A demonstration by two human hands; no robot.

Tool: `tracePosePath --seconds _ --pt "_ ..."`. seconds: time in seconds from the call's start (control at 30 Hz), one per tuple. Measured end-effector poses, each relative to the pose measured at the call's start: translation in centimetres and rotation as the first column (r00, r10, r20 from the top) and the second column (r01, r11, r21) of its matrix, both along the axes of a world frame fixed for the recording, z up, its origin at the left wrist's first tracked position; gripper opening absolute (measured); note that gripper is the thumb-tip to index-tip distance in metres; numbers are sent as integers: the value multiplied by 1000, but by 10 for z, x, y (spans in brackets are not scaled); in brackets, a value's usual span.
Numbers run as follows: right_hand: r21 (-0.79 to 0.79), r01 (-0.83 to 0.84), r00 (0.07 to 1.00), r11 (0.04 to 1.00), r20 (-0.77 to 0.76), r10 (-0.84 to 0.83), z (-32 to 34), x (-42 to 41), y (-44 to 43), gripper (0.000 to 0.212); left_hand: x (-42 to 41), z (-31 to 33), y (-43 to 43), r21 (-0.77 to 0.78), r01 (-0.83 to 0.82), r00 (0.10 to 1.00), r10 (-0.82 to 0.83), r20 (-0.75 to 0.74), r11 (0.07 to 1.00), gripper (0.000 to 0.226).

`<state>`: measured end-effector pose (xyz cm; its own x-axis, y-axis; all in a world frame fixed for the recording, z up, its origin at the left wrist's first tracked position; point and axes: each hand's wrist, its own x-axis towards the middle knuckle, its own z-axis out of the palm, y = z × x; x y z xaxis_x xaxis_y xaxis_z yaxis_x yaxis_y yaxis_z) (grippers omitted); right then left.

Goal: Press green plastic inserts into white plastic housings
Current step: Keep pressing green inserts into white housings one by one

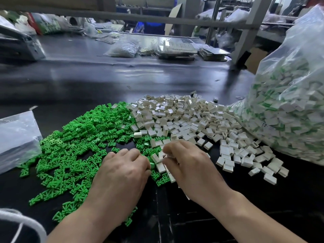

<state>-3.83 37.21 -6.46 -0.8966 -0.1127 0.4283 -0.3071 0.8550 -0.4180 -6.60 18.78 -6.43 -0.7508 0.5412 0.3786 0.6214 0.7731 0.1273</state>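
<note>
Far left, a flat clear bag (16, 137) lay on the dark table (87, 81). Beside it spread the green inserts (78, 137), a loose heap with prongs pointing every which way and no common axis to speak of.

Over the heap's right edge sat the left hand (122, 170), knuckles up and fingers curled down onto the green. The fingertips were tucked under, so I could not tell whether it pinched an insert.

Just off those fingertips, in the gap between the two hands, lay a few stray housings (158, 163). The nearest had its long side running away from the person, tipped slightly leftward. Which face was open I could not make out.

Next along was the right hand (190, 166), fingers curled in toward the thumb. It was apparently pinching a white housing (168, 156), mostly hidden by the fingers.

My read was that the join would happen in that gap, insert from the left and housing from the right, both hands about equally near.

Behind them was the big jumbled pile of white housings (192, 118), and far right the bulging clear sack (291, 106) of white-and-green parts.
</note>
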Motion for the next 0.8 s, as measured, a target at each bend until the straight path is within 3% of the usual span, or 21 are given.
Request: tracePosePath --seconds 0.13,0.3,0.4,0.47,0.57,0.6,0.73,0.8 --pt "-272 33 993 962 122 0 5 6 7 20 4 16 5 181 -72 996 60 70 981 12" --pt "-504 82 957 860 280 73 13 10 13 8 5 23 9 320 -74 985 19 171 944 8" --pt "-754 126 909 645 349 230 17 11 13 5 3 23 10 477 -117 946 -49 321 871 7" --pt "-857 162 878 489 351 325 18 11 14 16 3 24 11 574 -164 897 -121 425 803 11" --pt "-905 194 853 378 346 391 19 11 14 15 4 24 14 721 -232 766 -335 549 653 18" --pt "-912 186 847 366 338 411 20 12 13 8 4 24 15 755 -250 730 -394 558 606 19" --pt "-932 150 830 329 299 471 22 13 10 20 4 21 17 821 -365 640 -522 563 439 27" --pt "-922 127 839 365 297 457 22 14 8 20 4 21 16 826 -412 615 -551 564 385 34"
